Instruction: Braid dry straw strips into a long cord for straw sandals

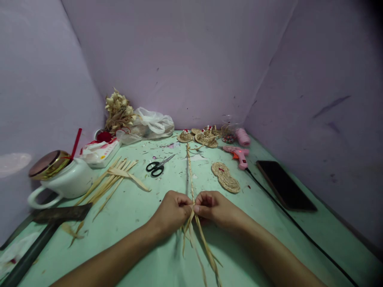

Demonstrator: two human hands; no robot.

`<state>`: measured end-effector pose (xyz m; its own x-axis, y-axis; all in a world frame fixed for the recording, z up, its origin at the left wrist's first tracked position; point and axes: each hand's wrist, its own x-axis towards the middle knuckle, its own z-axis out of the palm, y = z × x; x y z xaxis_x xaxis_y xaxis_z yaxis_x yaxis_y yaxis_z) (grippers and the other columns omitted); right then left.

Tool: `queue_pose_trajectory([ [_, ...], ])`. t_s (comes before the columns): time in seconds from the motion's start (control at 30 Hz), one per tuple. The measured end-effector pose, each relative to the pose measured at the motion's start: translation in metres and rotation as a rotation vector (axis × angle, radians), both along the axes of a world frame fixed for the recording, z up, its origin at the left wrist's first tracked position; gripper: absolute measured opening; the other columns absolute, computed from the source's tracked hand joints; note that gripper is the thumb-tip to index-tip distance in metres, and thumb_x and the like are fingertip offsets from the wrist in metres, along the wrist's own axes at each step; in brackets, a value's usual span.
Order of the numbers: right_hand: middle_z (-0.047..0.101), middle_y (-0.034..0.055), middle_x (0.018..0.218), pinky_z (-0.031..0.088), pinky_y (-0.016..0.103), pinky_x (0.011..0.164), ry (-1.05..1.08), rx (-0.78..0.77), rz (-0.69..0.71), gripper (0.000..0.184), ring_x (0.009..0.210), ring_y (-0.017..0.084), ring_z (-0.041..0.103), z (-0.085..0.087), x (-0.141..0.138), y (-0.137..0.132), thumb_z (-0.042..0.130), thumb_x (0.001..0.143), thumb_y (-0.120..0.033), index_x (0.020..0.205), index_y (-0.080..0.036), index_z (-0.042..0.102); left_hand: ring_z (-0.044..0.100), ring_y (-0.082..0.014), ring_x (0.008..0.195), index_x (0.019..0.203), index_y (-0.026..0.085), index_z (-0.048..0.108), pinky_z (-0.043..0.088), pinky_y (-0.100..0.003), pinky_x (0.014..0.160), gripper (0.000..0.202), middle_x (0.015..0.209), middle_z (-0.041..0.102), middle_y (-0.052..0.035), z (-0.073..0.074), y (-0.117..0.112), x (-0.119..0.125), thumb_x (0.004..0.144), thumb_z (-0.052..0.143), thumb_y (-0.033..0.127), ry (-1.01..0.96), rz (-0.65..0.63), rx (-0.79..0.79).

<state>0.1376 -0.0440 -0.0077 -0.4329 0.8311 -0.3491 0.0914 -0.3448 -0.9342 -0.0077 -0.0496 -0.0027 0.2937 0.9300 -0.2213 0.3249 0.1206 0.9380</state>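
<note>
Head view, hands [174,208] pinched closed, gripping straw braid [189,169]

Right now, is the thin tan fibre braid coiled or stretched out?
Stretched out: the braid runs nearly straight away from the left hand and right hand.

Scissors [161,163], phone [285,185] on green table [128,227]

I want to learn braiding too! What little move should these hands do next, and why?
I'd probably cross one of the loose strands over its neighbour and pull it snug. The left hand and right hand pinch together at the near end of the braid, and on the near side of the fingers the strands hang apart, not yet woven.
</note>
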Motion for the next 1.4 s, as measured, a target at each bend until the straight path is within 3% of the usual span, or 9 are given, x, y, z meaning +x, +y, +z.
queue_pose_trajectory([
  [0.1,0.049,-0.0053,0.051,0.04,0.022,0.049,0.157,-0.212,-0.044,0.029,0.044,0.007,0.047,0.008,-0.004,-0.007,0.066,0.057,-0.028,0.071,-0.017,0.044,0.036,-0.0072,0.043,0.05,0.011,0.051,0.026,-0.02,0.042,0.016,0.044,0.044,0.0016,0.001,-0.002,0.001,0.061,0.049,0.023,-0.07,-0.002,-0.05],
  [0.17,0.049,-0.0043,0.052,0.036,0.019,0.043,0.188,-0.266,-0.032,0.026,0.041,0.005,0.042,0.011,-0.005,-0.009,0.064,0.06,-0.029,0.071,-0.016,0.045,0.036,-0.0068,0.042,0.051,0.011,0.053,0.026,-0.019,0.042,0.017,0.045,0.045,0.0013,0.001,-0.002,0.001,0.061,0.049,0.023,-0.08,-0.007,-0.052],
  [0.27,0.047,-0.004,0.048,0.018,0.015,0.033,0.075,-0.222,-0.039,0.023,0.034,0.001,0.028,0.01,-0.004,-0.008,0.064,0.06,-0.028,0.063,-0.013,0.047,0.033,-0.0053,0.043,0.052,0.01,0.057,0.024,-0.018,0.042,0.017,0.045,0.045,0.002,0.001,0.0,-0.001,0.061,0.048,0.021,-0.076,-0.061,-0.034],
  [0.33,0.047,-0.0042,0.046,0.013,0.017,0.032,-0.025,-0.174,-0.073,0.023,0.033,0.001,0.025,0.007,-0.003,-0.006,0.065,0.058,-0.028,0.061,-0.013,0.048,0.029,-0.0042,0.04,0.055,0.01,0.058,0.021,-0.018,0.04,0.017,0.042,0.04,0.0037,0.002,0.003,-0.003,0.061,0.047,0.021,-0.099,-0.116,-0.109],
  [0.47,0.051,-0.0035,0.043,0.014,0.018,0.035,-0.057,-0.087,-0.136,0.027,0.033,0.002,0.028,0.001,-0.001,-0.006,0.07,0.052,-0.028,0.059,-0.014,0.049,0.024,-0.0035,0.034,0.061,0.01,0.06,0.016,-0.019,0.036,0.018,0.039,0.036,0.0057,0.007,0.008,-0.007,0.061,0.048,0.023,-0.085,-0.179,-0.239],
  [0.73,0.053,-0.0017,0.045,0.017,0.018,0.038,0.015,-0.099,-0.166,0.021,0.037,0.003,0.034,0.002,-0.003,-0.009,0.069,0.052,-0.024,0.056,-0.012,0.052,0.024,-0.0041,0.038,0.057,0.009,0.061,0.016,-0.02,0.038,0.016,0.038,0.035,0.0055,0.0,0.007,-0.006,0.057,0.053,0.023,0.039,-0.112,-0.169],
  [0.97,0.047,-0.0031,0.041,0.009,0.021,0.036,-0.027,-0.084,-0.148,0.012,0.033,0.001,0.021,0.0,-0.002,-0.007,0.058,0.06,-0.022,0.055,-0.012,0.053,0.024,-0.005,0.043,0.056,0.01,0.059,0.018,-0.021,0.041,0.016,0.043,0.037,0.004,-0.004,0.006,-0.005,0.056,0.046,0.019,0.11,-0.1,-0.083],
  [1.2,0.043,-0.0042,0.043,0.017,0.02,0.04,-0.067,0.039,-0.174,0.014,0.04,0.003,0.029,-0.007,-0.004,-0.008,0.06,0.058,-0.023,0.055,-0.013,0.05,0.023,-0.0048,0.043,0.047,0.013,0.047,0.018,-0.02,0.04,0.01,0.042,0.032,0.0051,0.0,0.004,-0.003,0.055,0.045,0.02,0.119,-0.071,-0.069],
  [1.4,0.046,-0.0024,0.046,0.02,0.02,0.042,-0.094,0.114,-0.16,0.017,0.043,0.005,0.032,-0.013,-0.003,-0.007,0.06,0.059,-0.026,0.054,-0.012,0.051,0.024,-0.0049,0.042,0.047,0.013,0.049,0.018,-0.019,0.039,0.011,0.041,0.033,0.0051,0.0,0.003,-0.001,0.055,0.045,0.021,0.145,-0.038,-0.094],
])
